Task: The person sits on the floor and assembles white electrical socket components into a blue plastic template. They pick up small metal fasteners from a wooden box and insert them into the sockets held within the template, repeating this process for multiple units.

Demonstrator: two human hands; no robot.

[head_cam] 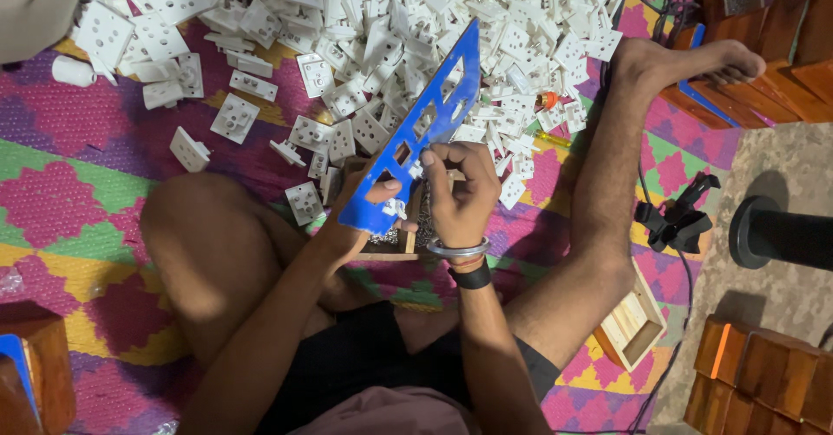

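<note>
Blue panel [423, 123] tilted, between left hand [369, 205] and right hand [462, 190].

Left hand [369, 205] raised before the chest, thumb up, fingers curled in a grip, right hand [460, 188] just beside it, fingertips pinched together, wrist bent, both forearms angled up from the lap, knees spread

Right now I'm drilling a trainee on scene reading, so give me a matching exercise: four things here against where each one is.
Things:
1. blue cut-out panel
2. white socket parts
3. small open wooden box
4. black cylinder

Places:
A. heaped on the mat ahead
B. far right, on the speckled floor
C. between the left hand and right hand
D. beside the right thigh

Pairs: 1-C, 2-A, 3-D, 4-B
</note>
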